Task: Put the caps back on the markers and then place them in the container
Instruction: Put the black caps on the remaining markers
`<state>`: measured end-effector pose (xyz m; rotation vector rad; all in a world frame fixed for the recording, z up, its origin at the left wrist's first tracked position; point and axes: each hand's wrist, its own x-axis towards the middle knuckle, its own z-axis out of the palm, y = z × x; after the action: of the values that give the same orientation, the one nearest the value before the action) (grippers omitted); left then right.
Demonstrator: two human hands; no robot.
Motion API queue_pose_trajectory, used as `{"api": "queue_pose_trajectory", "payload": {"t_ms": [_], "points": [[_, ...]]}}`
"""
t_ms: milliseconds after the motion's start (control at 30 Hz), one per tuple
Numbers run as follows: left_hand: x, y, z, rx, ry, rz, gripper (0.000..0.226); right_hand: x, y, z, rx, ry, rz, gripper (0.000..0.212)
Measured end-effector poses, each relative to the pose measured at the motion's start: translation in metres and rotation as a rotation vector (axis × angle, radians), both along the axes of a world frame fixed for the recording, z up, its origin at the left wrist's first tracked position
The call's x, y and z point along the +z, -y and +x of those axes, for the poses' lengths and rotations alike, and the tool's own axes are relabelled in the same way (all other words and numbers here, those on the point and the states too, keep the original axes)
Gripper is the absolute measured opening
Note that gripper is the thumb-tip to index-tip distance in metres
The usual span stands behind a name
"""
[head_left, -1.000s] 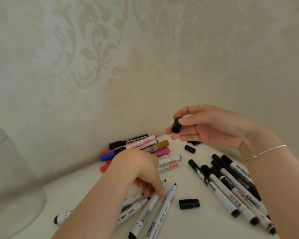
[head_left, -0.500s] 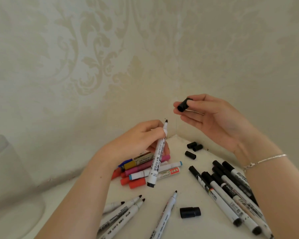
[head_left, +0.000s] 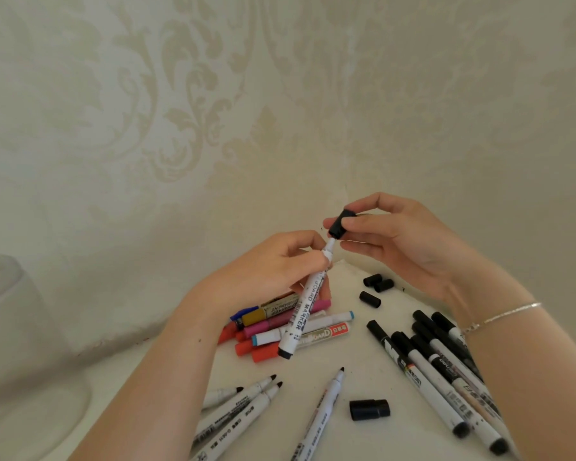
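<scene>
My left hand (head_left: 273, 264) grips a white whiteboard marker (head_left: 301, 311) near its upper end, tip pointing up. My right hand (head_left: 396, 237) pinches a black cap (head_left: 340, 223) and holds it over the marker's tip, so the tip is hidden. Several uncapped white markers (head_left: 243, 404) lie on the white table at the front, one more (head_left: 323, 414) beside them. A loose black cap (head_left: 369, 409) lies near that one. The clear container (head_left: 17, 344) stands at the far left.
A pile of coloured capped markers (head_left: 273, 331) lies under my left hand. Several capped black-and-white markers (head_left: 439, 371) lie in a row at the right. Three small black caps (head_left: 374, 289) sit near the wall corner. Patterned wallpaper closes the back.
My left hand picked a marker off the table and raised it upright. My right hand brought the black cap down onto its tip.
</scene>
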<state>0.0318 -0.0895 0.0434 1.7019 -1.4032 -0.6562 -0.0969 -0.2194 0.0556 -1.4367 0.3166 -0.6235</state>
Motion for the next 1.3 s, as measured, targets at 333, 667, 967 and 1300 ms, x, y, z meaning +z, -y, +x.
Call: {"api": "queue_pose_trajectory", "payload": {"t_ms": [333,667,967,1300], "points": [[-0.003,0.005,0.002,0.124,-0.012,-0.107,0.02,-0.004,-0.002,0.004,-0.058,-0.014,0.029,0.005],[-0.009,0.013,0.003,0.219,0.122,-0.177,0.017,-0.01,-0.004,0.01,-0.132,0.021,0.087,0.009],[-0.019,0.021,-0.004,0.354,0.53,-0.213,0.019,-0.017,-0.005,0.016,-0.168,0.015,0.127,0.007],[-0.025,0.026,-0.022,0.354,0.355,-0.216,0.02,-0.01,-0.009,0.015,-0.27,-0.129,-0.133,0.018]]}}
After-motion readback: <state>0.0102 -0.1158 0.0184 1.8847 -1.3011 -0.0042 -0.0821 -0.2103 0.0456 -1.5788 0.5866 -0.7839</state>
